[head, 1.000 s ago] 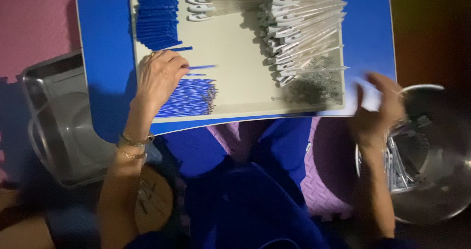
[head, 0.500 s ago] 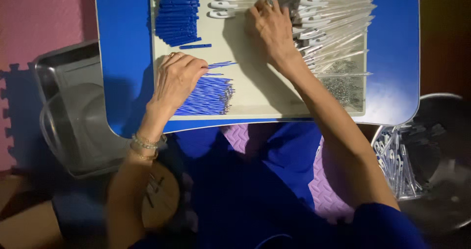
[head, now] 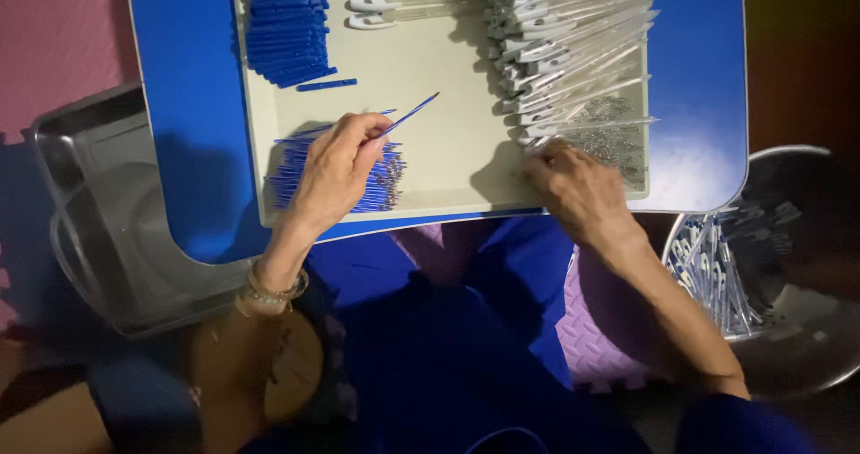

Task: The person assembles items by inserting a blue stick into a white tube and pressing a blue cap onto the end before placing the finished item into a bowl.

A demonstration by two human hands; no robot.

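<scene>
Two hands over a cream tray (head: 448, 163) on a blue table (head: 193, 149). Left hand (head: 336, 172) palm down, wrist bent, beaded bracelet (head: 273, 291) at the wrist; thumb and forefinger pressed together on one thin blue refill (head: 410, 114), slender and straight, slanting up and away to the right of the pinch. Just under that hand, a loose fan of like blue refills (head: 381, 181), fine and ribbed in the mass, tips pointing right. Above the pinch, well apart, a tidy block of blue caps (head: 287, 24), matte and flat-sided, with one stray piece (head: 327, 84) below it.

Right hand (head: 578, 190) palm down at the tray's near edge, fingers curled down toward the lowest of the clear barrels (head: 573, 51); whether pinching one or only touching, cannot tell. Barrels glossy, see-through, long and tapered, pale clips at their left ends, stacked slantwise above the fingers. Just right of the fingers, a small grey heap of tiny springs (head: 618, 141), grainy and metallic. Forearm running down and right from the wrist, past a round steel bowl (head: 806, 329), shiny, holding more clear barrels. Left of the left forearm, a rectangular steel tray (head: 98, 239), dull and smooth, partly beneath the table.
</scene>
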